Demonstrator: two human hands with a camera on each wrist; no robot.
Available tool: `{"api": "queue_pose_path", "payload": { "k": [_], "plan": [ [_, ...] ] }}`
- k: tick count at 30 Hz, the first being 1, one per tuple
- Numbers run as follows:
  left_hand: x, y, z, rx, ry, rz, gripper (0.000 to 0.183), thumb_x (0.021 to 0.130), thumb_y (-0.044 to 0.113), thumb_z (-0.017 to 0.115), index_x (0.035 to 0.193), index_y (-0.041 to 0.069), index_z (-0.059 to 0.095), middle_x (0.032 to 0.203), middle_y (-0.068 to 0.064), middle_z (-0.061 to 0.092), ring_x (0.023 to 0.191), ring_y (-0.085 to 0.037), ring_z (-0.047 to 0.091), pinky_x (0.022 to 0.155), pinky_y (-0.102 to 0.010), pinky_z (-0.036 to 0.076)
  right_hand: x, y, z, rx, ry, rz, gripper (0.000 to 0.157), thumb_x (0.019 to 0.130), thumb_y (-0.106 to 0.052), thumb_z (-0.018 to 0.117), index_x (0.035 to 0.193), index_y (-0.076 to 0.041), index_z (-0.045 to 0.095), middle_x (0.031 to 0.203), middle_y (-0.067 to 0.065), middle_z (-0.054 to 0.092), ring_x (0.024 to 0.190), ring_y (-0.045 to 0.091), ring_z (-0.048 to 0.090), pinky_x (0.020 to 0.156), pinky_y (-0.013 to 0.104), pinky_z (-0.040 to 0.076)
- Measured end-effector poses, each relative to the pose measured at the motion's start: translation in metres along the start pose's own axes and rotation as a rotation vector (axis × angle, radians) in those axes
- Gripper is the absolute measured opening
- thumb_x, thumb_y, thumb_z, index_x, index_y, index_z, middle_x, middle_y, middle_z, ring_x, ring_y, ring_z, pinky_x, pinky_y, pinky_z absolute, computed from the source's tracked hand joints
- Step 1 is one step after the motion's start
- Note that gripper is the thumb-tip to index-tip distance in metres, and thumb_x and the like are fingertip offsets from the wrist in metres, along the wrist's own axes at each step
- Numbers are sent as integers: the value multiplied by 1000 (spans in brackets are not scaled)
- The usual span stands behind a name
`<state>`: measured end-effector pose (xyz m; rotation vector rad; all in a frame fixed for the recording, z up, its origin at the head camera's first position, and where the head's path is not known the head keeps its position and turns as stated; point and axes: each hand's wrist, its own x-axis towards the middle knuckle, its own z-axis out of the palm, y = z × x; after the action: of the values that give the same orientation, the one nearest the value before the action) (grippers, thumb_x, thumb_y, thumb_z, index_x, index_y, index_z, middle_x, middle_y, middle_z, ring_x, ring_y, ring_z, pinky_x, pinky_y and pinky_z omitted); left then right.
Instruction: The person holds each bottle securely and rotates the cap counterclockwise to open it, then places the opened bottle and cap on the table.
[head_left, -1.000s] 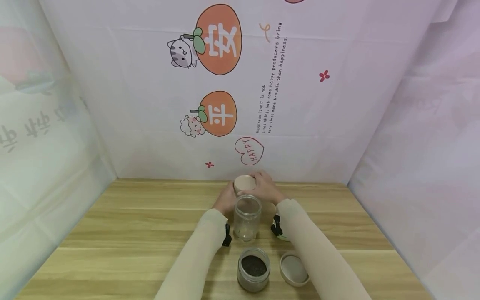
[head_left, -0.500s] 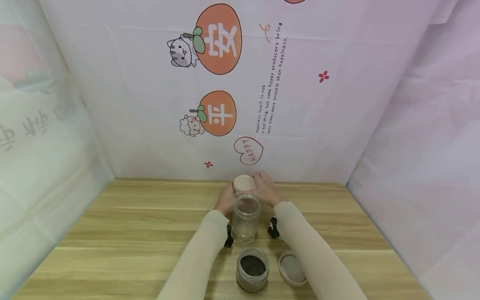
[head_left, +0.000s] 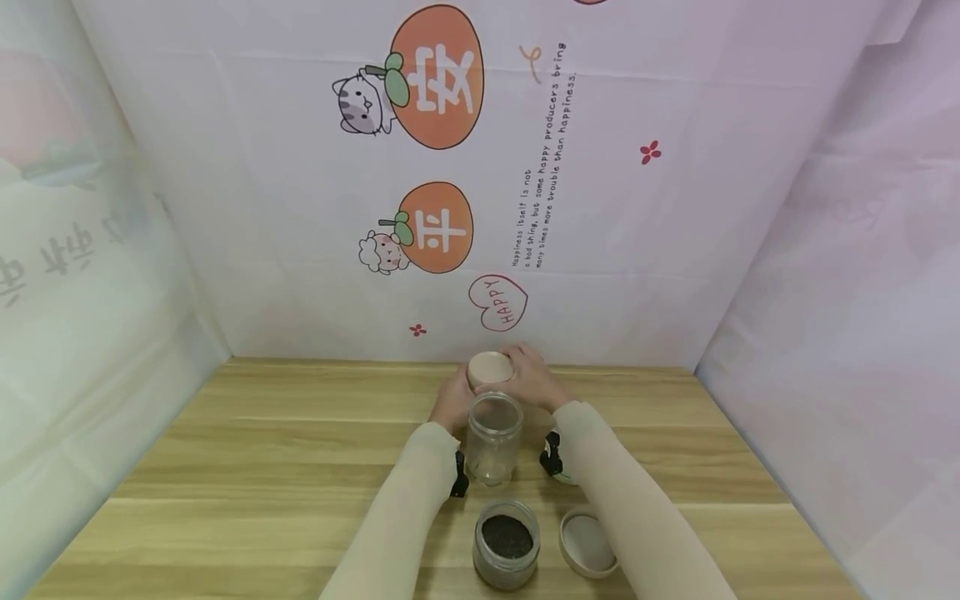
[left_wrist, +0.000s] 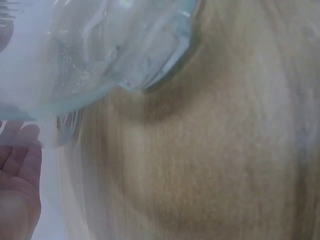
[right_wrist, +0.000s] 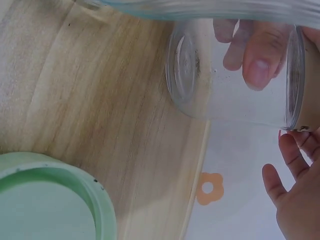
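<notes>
Head view: two cream sleeves [head_left: 390, 533] stretch over a wood-grain table [head_left: 225, 492] to its far end, close to the printed backdrop [head_left: 615, 250]
Lidded jar [right_wrist: 237, 102]: clear glass, upright at the back of the table, just behind the tall open jar [head_left: 492, 454]; whether its base touches the wood I cannot tell
Beige lid [head_left: 490, 367]: on top of the lidded jar
Left hand [head_left: 453, 398]: gripping the lidded jar from the left, thumb and fingers on either side of the glass in the right wrist view
Right hand [head_left: 534, 380]: close to the left one, holding the beige lid from the right, thumb across its near side
Tall open jar: clear glass, upright, between the forearms
Short jar [head_left: 506, 575]: glass, open, nearest the camera, dark grainy contents [head_left: 507, 536] inside
Loose lid [head_left: 588, 543]: cream-rimmed, lying on the table to the right of the short jar, partly hidden by the right sleeve
Green piece [right_wrist: 104, 210]: round, pale, rimmed, on the table near the right wrist
Wrists: black fittings [head_left: 460, 477] on both
</notes>
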<state>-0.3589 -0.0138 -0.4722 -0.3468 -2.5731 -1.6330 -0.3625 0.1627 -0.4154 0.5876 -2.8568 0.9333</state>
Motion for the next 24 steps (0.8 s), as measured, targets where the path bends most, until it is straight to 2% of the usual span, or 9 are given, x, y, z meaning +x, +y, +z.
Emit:
{"api": "queue_pose_path", "payload": {
  "k": [8, 15, 19, 22, 24],
  "plan": [
    [0, -2, -2, 0, -24, 19, 73, 84, 24, 83, 144, 4, 45, 135, -17, 59, 125, -34, 55, 107, -51, 41, 3, 6, -3, 14, -25, -44, 84, 75, -56, 82, 140, -11, 53, 132, 7, 49, 117, 25, 45, 95, 45, 47],
    [-2, -3, -4, -59, -40, 17, 80, 81, 31, 86, 146, 11, 45, 137, -12, 58, 127, -31, 53, 108, -51, 40, 4, -1, -17, 27, -161, -42, 88, 80, -49, 78, 149, -6, 45, 145, 18, 42, 127, 35, 42, 102, 55, 43],
    [-4, -2, -4, -66, -49, 1, 81, 81, 35, 85, 148, 12, 44, 138, -11, 57, 127, -31, 53, 107, -51, 41, 4, -4, -24, 3, -216, -40, 90, 83, -48, 76, 152, -3, 40, 148, 21, 40, 132, 36, 41, 105, 55, 40],
    [-4, -1, -4, -53, -44, 3, 82, 81, 34, 85, 148, 12, 43, 139, -12, 57, 128, -31, 52, 108, -51, 40, 4, -9, -25, -34, -208, -34, 93, 83, -54, 74, 152, -1, 39, 149, 21, 40, 133, 36, 40, 106, 55, 40],
    [-3, 0, -4, -33, -40, 29, 82, 82, 30, 85, 148, 9, 43, 140, -14, 56, 129, -33, 52, 108, -51, 40, 2, -15, -24, -52, -175, -12, 94, 81, -59, 73, 150, -3, 42, 144, 20, 45, 129, 34, 43, 103, 54, 42]
  ]
}}
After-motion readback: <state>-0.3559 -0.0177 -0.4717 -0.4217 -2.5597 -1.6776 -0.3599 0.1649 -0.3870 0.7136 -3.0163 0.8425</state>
